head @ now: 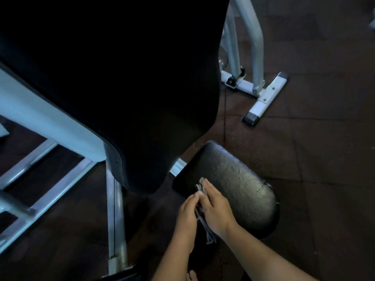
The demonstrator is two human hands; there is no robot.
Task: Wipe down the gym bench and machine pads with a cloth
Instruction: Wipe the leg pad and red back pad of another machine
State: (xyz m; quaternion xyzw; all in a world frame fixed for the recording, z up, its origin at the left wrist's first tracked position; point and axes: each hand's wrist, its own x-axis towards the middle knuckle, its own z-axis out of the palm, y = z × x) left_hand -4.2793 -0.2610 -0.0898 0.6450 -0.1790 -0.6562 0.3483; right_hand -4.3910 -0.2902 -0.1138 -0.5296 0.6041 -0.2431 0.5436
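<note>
A grey cloth [200,186] lies against the left end of a black cylindrical roller pad [239,183], low in the middle of the view. My right hand [216,208] presses on the cloth with fairly straight fingers, on the pad's end. My left hand [186,217] is beside it on the left, fingertips pinching the cloth's edge. A strip of cloth hangs down between the two wrists. A large black bench pad [125,82] fills the upper left, tilted, its lower tip just left of the roller.
The pale blue-white steel frame [46,118] of the machine runs under the big pad, with rails at the lower left. Another machine's white foot and legs [263,96] stand on the dark rubber floor tiles [316,159] at the upper right.
</note>
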